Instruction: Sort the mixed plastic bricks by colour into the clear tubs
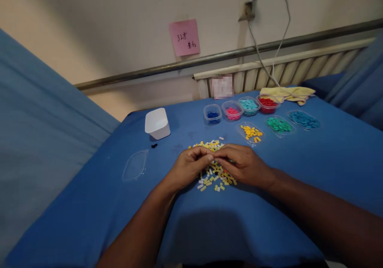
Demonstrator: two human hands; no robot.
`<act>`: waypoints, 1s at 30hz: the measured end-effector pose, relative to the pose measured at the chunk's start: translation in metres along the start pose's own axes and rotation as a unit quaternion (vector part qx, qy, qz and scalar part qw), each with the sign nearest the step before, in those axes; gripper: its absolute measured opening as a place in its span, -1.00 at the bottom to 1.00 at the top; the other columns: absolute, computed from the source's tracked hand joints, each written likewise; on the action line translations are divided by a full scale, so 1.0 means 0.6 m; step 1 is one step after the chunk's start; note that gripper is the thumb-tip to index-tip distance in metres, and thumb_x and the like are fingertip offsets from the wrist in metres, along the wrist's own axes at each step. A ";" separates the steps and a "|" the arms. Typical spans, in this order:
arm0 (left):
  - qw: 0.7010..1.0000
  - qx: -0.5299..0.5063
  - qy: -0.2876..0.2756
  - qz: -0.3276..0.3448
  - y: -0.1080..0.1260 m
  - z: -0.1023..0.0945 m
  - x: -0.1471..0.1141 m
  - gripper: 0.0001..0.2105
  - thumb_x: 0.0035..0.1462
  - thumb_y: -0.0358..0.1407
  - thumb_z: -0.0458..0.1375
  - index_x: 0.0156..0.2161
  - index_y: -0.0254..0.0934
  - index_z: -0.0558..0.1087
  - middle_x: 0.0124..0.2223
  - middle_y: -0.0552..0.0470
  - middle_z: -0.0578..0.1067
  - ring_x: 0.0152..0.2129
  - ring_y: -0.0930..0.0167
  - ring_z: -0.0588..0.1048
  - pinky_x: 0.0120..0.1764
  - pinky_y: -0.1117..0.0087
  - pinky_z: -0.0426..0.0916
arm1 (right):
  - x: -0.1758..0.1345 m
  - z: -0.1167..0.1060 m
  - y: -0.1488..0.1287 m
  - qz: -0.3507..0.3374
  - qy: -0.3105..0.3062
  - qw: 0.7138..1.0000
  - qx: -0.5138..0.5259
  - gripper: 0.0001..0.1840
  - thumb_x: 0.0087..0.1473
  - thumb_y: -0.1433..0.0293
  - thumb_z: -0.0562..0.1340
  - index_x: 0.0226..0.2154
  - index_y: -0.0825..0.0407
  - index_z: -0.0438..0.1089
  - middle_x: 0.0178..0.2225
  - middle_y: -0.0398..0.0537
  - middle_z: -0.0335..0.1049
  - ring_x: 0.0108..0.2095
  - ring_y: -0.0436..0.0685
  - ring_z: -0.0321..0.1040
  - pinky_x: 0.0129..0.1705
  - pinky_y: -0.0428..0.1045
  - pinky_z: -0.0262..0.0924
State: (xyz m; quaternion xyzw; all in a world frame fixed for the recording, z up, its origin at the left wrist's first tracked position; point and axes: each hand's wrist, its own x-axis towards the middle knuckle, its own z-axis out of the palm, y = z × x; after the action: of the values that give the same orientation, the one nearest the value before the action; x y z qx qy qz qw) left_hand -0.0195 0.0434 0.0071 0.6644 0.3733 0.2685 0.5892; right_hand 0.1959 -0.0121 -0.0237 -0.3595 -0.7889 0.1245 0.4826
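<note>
- Both hands were right over the middle of the blue-covered table (98,204), fingertips basically meeting above a loose pile of small pieces (220,178), mostly yellow and white.
- Left hand (190,167): fingers curled in, thumb pointing at the other hand. Honestly couldn't tell if it had a piece pinched in there.
- Right hand (247,165): bent inward too, index finger and thumb up against the left fingertips. Same deal, the tips were too small to tell if they gripped anything.
- The pile sat under and around the hands, with some bits spread toward the person.
- Up behind it on the right were four clear tubs: dark blue pieces (213,115), pink pieces (232,114), light blue pieces (249,104) and red pieces (267,102).
- Nearer than those, shallow clear trays held orange-yellow pieces (251,133), green pieces (279,124) and teal pieces (304,119).
- Off left: a white tub (158,125), a little black thing (154,145) just beside it, and a clear lid (135,166).
- A yellow cloth (284,94) lay near the red ones.
</note>
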 end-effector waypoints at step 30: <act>0.949 0.195 0.216 0.121 -0.026 -0.028 0.027 -0.68 0.38 -0.06 0.24 0.05 -0.20 0.66 -0.03 -0.10 0.68 -0.08 0.24 0.64 0.05 0.20 0.51 | -0.011 -0.098 0.123 0.130 0.084 0.944 -0.290 -0.78 0.38 0.37 0.21 -0.12 0.00 0.60 -0.14 0.14 0.65 -0.09 0.35 0.56 -0.01 0.22 0.41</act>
State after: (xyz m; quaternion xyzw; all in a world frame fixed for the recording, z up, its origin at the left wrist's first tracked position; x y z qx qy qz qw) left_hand -0.0263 0.0666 -0.0066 0.7328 0.4534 0.3969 0.3162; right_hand 0.2806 0.0270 -0.0390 -0.5927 -0.6937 -0.0791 0.4015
